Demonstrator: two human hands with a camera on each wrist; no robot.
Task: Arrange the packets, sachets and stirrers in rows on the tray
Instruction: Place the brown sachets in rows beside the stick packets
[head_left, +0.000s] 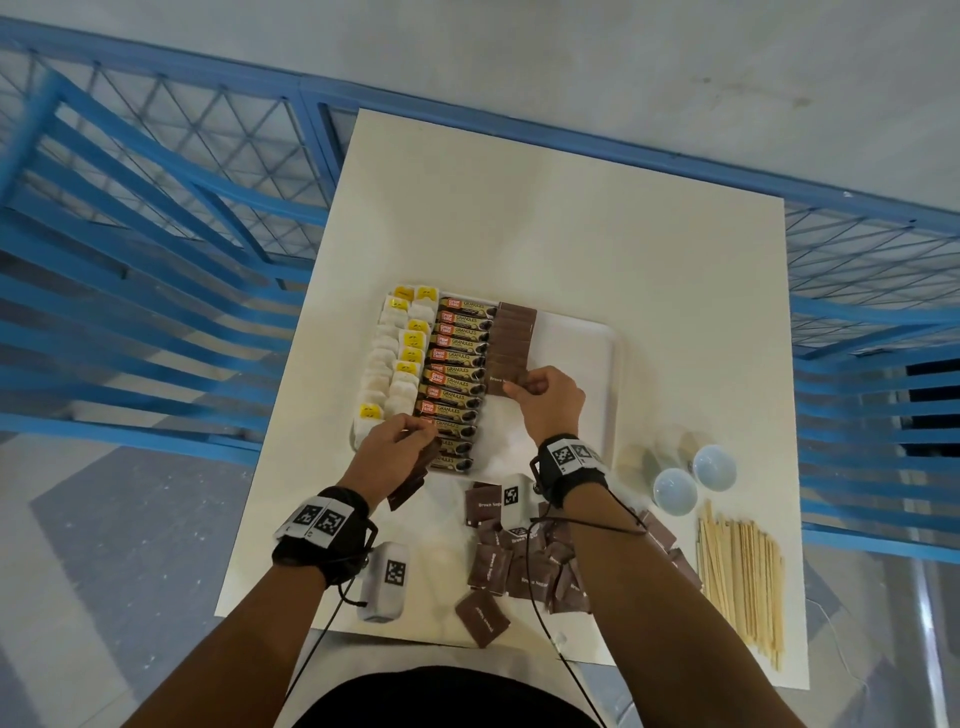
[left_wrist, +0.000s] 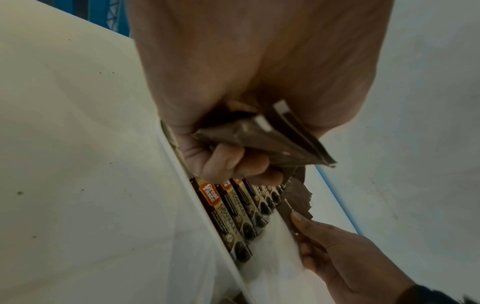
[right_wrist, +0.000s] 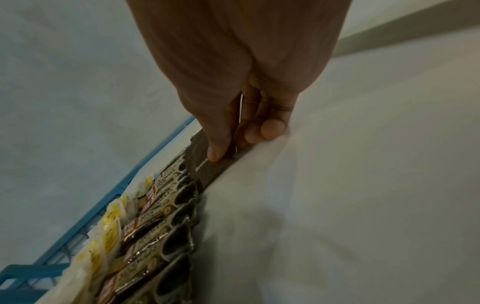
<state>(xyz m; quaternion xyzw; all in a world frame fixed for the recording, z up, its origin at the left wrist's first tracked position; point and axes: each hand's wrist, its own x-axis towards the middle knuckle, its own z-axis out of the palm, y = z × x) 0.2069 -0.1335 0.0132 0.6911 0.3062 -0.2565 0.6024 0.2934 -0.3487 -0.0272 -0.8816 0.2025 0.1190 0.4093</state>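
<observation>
Loose brown sugar sachets (head_left: 524, 561) heaped on bench (head_left: 597, 249) near edge. L hand (head_left: 395, 447) grips spare stack as feed. R hand (head_left: 545, 400) pinches sachet (head_left: 501, 383), extending 3rd row on tray (head_left: 605, 364). Stirrers (head_left: 743, 571) wait.

Your way onto the tray's (head_left: 597, 374) bare right half is open; bowls (head_left: 693, 475) and stirrers (head_left: 740, 577) crowd the desk's (head_left: 571, 234) right edge.

Tea bags (head_left: 397, 353) left of coffee sticks (head_left: 460, 374), sugar sachets (head_left: 511, 343) right, on tray (head_left: 597, 374)
</observation>
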